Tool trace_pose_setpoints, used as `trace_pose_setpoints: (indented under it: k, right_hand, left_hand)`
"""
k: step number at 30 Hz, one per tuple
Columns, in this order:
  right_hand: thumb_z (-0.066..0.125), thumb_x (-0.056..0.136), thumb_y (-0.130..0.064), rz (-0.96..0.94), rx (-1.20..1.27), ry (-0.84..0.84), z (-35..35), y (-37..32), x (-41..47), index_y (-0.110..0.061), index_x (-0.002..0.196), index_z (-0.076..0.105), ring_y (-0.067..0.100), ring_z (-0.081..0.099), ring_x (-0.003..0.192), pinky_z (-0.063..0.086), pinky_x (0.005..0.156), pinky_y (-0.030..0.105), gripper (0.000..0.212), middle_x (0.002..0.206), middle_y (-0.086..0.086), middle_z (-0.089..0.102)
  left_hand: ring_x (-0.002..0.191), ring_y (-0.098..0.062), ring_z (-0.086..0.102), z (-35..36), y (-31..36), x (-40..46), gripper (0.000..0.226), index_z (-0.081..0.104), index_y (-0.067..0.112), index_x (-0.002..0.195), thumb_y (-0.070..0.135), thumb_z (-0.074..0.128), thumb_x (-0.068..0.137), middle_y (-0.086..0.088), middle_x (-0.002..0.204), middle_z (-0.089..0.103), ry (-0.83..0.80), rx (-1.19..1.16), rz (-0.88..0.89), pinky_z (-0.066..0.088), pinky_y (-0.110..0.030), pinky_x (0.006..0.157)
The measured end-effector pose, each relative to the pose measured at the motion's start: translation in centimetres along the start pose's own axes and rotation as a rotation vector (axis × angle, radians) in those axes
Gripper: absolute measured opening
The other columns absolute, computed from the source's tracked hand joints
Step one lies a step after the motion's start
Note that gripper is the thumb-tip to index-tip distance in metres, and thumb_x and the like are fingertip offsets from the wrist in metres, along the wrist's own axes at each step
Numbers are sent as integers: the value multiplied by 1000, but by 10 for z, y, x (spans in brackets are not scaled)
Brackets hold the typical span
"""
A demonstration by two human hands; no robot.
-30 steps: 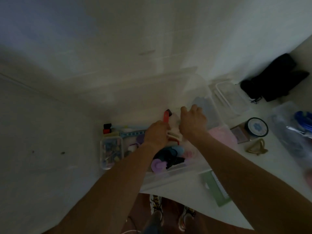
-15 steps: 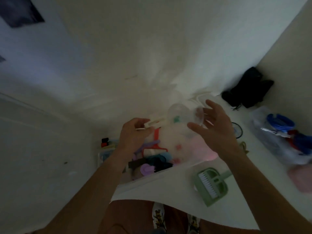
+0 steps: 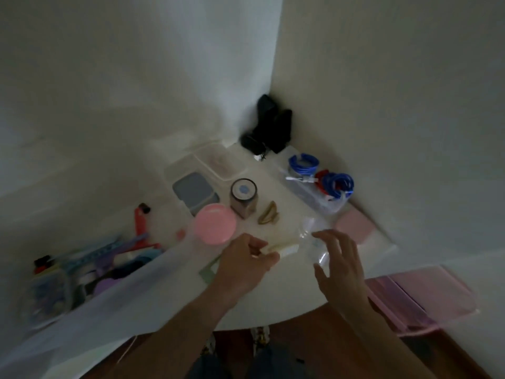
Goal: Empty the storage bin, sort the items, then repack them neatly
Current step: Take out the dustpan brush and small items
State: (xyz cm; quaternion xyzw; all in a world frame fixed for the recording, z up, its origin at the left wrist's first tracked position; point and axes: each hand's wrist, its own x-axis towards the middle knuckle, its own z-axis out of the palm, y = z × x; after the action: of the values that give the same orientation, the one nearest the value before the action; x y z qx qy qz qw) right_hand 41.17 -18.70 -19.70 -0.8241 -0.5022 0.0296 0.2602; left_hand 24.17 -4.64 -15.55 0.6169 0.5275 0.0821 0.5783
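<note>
Cream plastic, a small flat piece [image 3: 281, 248], is pinched in my left hand [image 3: 243, 265], its long axis running left to right toward my right hand [image 3: 340, 265]. That hand's fingers are spread and loosely bent behind a clear plastic item [image 3: 314, 242]; I cannot tell whether they grip it. Both hover near the table's [image 3: 287, 302] front edge. The storage bin [image 3: 131, 285], still part full, sits at the table's left edge, nearer my left hand.

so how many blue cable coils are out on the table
2, both in the clear bag by the right wall: one blue cable coil at its far end, the other at its near end beside something red. More may be hidden in the bag.
</note>
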Motion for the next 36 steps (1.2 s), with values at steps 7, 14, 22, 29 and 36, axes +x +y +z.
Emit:
trace_pose_setpoints:
  k: [7,14,22,29,36]
  right_hand:
    - [75,69,2,68,-234,-208,50,64,-10,-28,128,52,29,44,121,45,99,41,70,132,10,44]
    - [85,63,-19,-13,-131,-370,49,97,3,-30,128,49,30,40,127,58,84,40,76,145,12,33]
    - [67,63,-77,78,-327,-536,40,98,64,-26,154,10,28,44,124,48,94,42,118,147,9,30]
    - [69,63,-73,-8,-434,-541,55,93,85,-15,141,34,21,56,101,52,85,34,104,123,5,51]
    - [86,58,-15,-340,-295,-448,32,98,86,-18,144,32,28,52,119,59,77,35,101,148,8,34]
  left_hand:
    - [103,-20,63,95,-42,24,31,57,15,113,30,65,87,-2,112,66,-74,533,98,52,-33,86]
    - [107,-24,62,132,-65,74,28,48,10,121,16,55,94,-9,117,64,-35,824,243,49,-31,89]
    - [124,-22,44,153,-67,99,98,34,10,147,34,84,67,-7,138,48,36,592,467,40,-32,104]
    - [129,-23,44,161,-59,135,123,15,11,154,28,90,58,-12,141,44,-112,510,567,44,-38,107]
    - [134,-20,44,150,-61,145,125,5,10,156,36,87,65,-5,150,39,-106,534,593,33,-24,109]
